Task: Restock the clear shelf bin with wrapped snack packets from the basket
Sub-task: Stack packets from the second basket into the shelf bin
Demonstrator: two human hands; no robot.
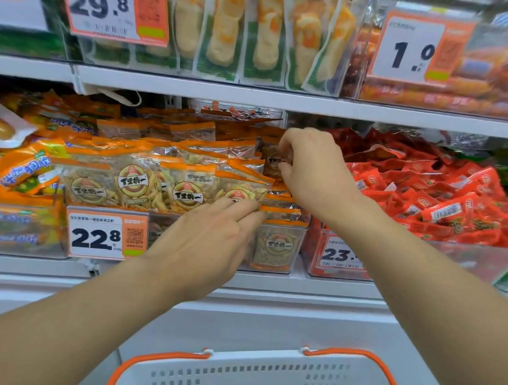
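White metal shelves run across the whole view, stacked with clear bins of wrapped snacks. Red packets heap in the bin on the right, and pale cake bars stand upright on the shelf above. At the centre, the clear bin is piled high with orange-topped snack packets, with more showing through its front wall. Below, near the bottom edge, a white basket with orange handles sits in front of the shelf; its inside is mostly out of view.

Reaching over the bin's right side, the right hand has its fingers curled down, pinching a small packet above the pile. The left hand lies at the bin's front, fingers nearly straight, pressing against the edge of the front packets. An orange price tag reading 22.8 hangs just beside it.
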